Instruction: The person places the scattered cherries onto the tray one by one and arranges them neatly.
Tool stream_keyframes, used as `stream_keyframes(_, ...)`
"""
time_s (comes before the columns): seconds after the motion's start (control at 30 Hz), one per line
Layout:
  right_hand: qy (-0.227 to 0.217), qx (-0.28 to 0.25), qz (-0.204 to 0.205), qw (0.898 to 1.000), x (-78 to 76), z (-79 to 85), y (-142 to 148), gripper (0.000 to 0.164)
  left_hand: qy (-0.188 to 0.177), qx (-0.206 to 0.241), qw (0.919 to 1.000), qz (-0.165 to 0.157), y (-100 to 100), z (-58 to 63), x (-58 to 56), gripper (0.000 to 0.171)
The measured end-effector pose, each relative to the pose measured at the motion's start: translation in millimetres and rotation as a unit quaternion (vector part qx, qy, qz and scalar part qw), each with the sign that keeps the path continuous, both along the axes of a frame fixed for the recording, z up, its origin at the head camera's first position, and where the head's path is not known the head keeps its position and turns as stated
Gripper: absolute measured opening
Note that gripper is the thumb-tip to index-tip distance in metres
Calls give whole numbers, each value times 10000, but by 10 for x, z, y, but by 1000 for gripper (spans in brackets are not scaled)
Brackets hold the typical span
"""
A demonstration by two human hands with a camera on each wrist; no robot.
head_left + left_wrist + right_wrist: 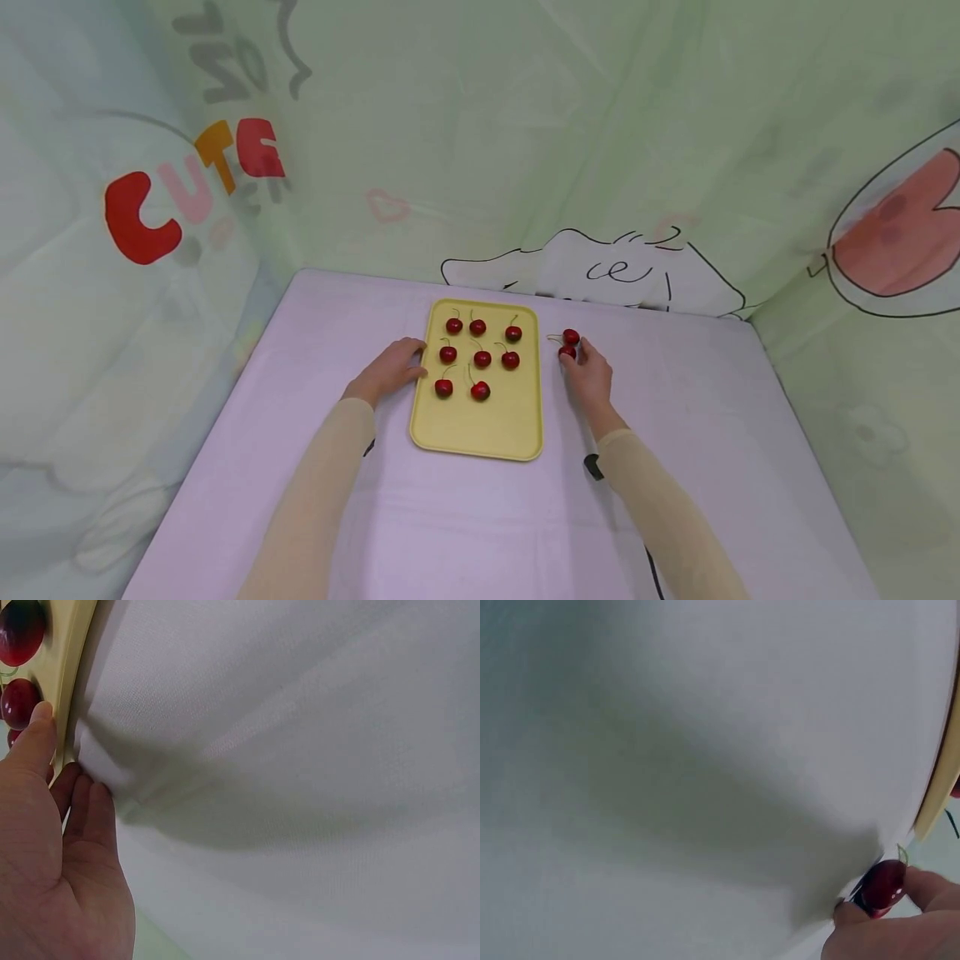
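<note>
A yellow tray (476,427) lies on the table, with several dark red stemmed cherries (482,359) set in rough rows on its far and middle parts. My left hand (390,368) holds the tray's left edge; the left wrist view has its thumb over the rim (71,660) and the other fingers against the outer side. Right of the tray, two cherries lie close together on the cloth. With thumb and fingers, my right hand (591,379) pinches the nearer cherry (567,352). The farther cherry (571,337) sits just beyond the fingertips, its stem pointing left.
A pale lilac cloth (465,533) covers the table. Printed fabric (480,150) hangs behind it and along both sides. A black cable (654,573) runs beside the right forearm, and a dark wrist device (593,467) shows under the right sleeve.
</note>
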State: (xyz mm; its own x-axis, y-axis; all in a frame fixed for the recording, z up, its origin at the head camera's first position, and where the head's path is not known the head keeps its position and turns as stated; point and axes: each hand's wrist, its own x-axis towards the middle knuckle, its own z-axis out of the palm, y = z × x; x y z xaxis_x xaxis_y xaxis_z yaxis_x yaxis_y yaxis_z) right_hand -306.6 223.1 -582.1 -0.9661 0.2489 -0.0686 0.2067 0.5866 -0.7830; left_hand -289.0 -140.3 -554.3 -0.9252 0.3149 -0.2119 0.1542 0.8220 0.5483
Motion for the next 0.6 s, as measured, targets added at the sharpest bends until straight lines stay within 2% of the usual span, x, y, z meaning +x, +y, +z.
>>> stream_keyframes(0.17,186,280,-124,9994,28,20,-68,55,28,27,10000,-6,4,10,4,53)
stream_keyframes(0.43,297,610,-100,9976,53,27,-114,49,2,-7,10000,-37,-2,-3,-6,54)
stream_keyframes(0.6,283,609,-180,9976,73,55,-143,48,-61,27,10000,-28,-5,-1,-20,55)
